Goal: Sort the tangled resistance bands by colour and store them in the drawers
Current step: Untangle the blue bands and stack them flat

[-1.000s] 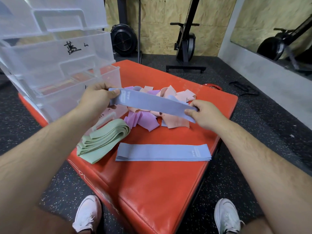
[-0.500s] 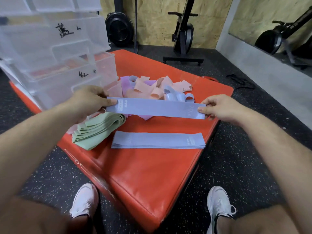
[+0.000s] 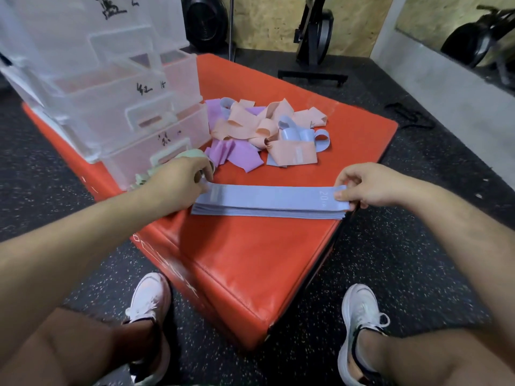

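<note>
A flat blue band [image 3: 267, 195] lies on top of a stack of blue bands [image 3: 264, 211] on the red padded box [image 3: 245, 260]. My left hand [image 3: 181, 176] pinches its left end and my right hand [image 3: 362, 185] pinches its right end. Behind lies a tangled pile of peach, purple and blue bands [image 3: 264, 129]. Folded green bands [image 3: 150, 174] sit mostly hidden behind my left hand. A clear plastic drawer unit [image 3: 111, 93] with handwritten labels stands at the left of the box.
The box's front and right edges drop to black speckled rubber floor [image 3: 390, 260]. My two white shoes [image 3: 150, 299] stand close to the box. Exercise machines [image 3: 315, 32] stand against the far wood wall, and a mirror is at the right.
Both hands have lowered the stretched blue band toward me, from above the tangled pile down onto the blue stack. The view has tilted downward.
</note>
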Tool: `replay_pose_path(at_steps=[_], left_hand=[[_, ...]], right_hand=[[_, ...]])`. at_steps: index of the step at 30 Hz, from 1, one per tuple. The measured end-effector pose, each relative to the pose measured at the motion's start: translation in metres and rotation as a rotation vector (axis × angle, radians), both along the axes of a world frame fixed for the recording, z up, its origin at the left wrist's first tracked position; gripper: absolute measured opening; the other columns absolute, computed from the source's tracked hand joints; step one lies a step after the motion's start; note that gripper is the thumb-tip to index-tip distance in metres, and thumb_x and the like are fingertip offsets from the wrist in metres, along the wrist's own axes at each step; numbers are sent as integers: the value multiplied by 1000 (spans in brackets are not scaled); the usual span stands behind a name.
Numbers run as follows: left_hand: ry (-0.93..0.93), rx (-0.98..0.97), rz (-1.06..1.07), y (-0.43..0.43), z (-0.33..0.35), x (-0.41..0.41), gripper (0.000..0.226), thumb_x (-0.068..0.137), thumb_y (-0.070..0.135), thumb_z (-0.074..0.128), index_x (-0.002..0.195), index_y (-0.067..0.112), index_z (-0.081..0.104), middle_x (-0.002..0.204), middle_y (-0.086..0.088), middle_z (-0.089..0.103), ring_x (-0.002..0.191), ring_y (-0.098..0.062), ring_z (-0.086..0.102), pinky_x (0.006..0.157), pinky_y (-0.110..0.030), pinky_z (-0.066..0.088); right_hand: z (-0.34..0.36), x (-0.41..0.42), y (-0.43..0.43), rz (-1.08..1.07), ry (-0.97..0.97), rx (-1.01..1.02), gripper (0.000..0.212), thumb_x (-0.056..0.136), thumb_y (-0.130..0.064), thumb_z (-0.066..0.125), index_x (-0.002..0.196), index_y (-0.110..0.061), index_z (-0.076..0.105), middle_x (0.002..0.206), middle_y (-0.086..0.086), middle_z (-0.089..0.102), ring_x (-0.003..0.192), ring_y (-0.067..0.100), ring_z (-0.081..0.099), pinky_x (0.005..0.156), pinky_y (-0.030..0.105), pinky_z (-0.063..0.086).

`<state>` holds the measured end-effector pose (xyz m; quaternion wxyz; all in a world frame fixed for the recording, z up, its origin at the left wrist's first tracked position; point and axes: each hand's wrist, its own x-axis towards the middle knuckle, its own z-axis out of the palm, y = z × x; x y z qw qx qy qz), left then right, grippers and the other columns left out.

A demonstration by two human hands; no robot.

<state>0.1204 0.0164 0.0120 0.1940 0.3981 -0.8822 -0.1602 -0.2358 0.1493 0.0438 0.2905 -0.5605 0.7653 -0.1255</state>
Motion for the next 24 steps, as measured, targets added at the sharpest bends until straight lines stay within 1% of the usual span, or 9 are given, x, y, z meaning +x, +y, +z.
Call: replay_pose_path(at_steps=[2,3,5,6,13,16,19,21,24], left_hand=[[-34,-51,-21,2,-7,0,20,71,-2,74,84,11,66,76,10,50,72,-15,45,66,-13,35],[-52,-50,-14,3,-10,0,19,73,-2,73,84,12,65,76,6,51,73,-17,47,64,-17,34],[-75,-45,-8,5,-16,-2,18,77,-3,69,83,12,62,80,-3,57,76,-23,51,68,-33,43],[-83,-58,-10,5,-18,-3,16,77,-3,67,83,11,62,82,-6,59,78,-26,53,69,-37,45],[-144,-74,23,5,-27,-7,11,82,2,66,91,9,64,94,-8,53,86,-30,54,76,-39,46],[-152,-142,41,5,-33,-6,10,84,2,65,91,9,65,101,-10,48,89,-33,50,78,-44,48],[-206,-178,-5,4,-30,-6,11,80,1,67,84,11,65,96,-8,54,91,-33,50,79,-45,47],[-249,-151,-35,3,-26,-6,14,78,0,66,79,14,63,87,-5,60,87,-31,56,75,-44,49],[-295,-116,-18,5,-22,-7,20,76,3,63,75,21,57,85,-2,61,84,-28,56,72,-43,51]], right_hand=[[-3,1,1,-5,13,13,8,91,-13,73,96,-14,67,70,7,73,57,10,64,58,29,50],[-5,2,2,-6,25,23,8,91,-15,73,96,-16,67,72,7,74,61,12,66,59,29,50],[-9,3,2,4,62,36,8,90,-16,73,94,-19,67,74,5,75,67,15,68,59,27,47],[-12,4,2,12,84,40,8,90,-17,73,94,-20,67,73,4,75,69,15,68,59,27,45],[-21,6,2,22,187,14,11,87,-19,70,93,-25,64,63,-5,69,58,10,58,57,28,42],[-24,8,3,32,182,-21,20,84,-17,70,95,-29,57,75,2,69,57,15,55,56,28,43],[-24,12,3,80,280,-21,14,86,-22,70,88,-33,62,99,-1,53,77,19,61,63,28,45],[-24,13,2,94,315,-9,11,87,-24,70,84,-34,66,102,-3,48,82,19,61,68,28,46],[-19,15,1,103,352,20,10,86,-28,69,82,-36,67,102,-7,48,84,16,61,77,33,52]])
